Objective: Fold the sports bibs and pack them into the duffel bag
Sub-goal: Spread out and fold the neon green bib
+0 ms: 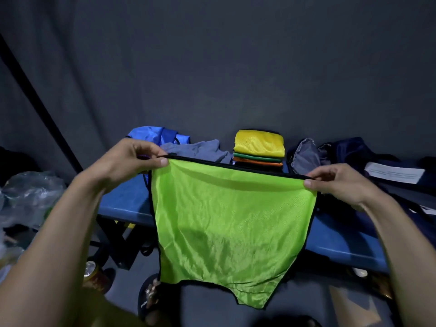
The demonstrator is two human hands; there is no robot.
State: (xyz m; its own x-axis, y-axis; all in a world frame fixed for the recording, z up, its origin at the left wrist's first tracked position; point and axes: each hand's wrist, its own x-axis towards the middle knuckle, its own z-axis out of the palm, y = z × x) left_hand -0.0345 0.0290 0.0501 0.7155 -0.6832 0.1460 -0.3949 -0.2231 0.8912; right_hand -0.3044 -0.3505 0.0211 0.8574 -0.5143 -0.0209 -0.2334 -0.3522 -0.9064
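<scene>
At the far left a heap of clear crumpled plastic point(28, 197) sits low beside the table, and below it, on the floor, a drink can point(93, 276) stands upright with its top showing. Just right of the can a foot in a dark sandal point(149, 296) rests on the grey floor.

The left hand point(132, 161) pinches the top left corner of a lime-green bib point(231, 223), thumb in front and fingers curled behind the black-trimmed edge. The bib hangs flat and unfolded in the air in front of the blue table point(125, 201), its upper hem stretched nearly taut between both hands and its lower edge (with the curved cut-out) dangling over the floor.

Behind the bib, on the table against the dark wall, lie a bright blue cloth point(153, 136), then a crumpled grey garment point(198, 149), then a neat stack of folded bibs point(259, 147) with yellow on top and green and orange layers beneath. Right of the stack a dark duffel bag point(349, 149) lies open, its grey lining showing at the mouth.

The right hand point(339, 182) grips the bib's top right corner in the same way, thumb forward and fingers curled round the hem. Farther right a white sheet of paper point(395, 174) lies on dark material.
</scene>
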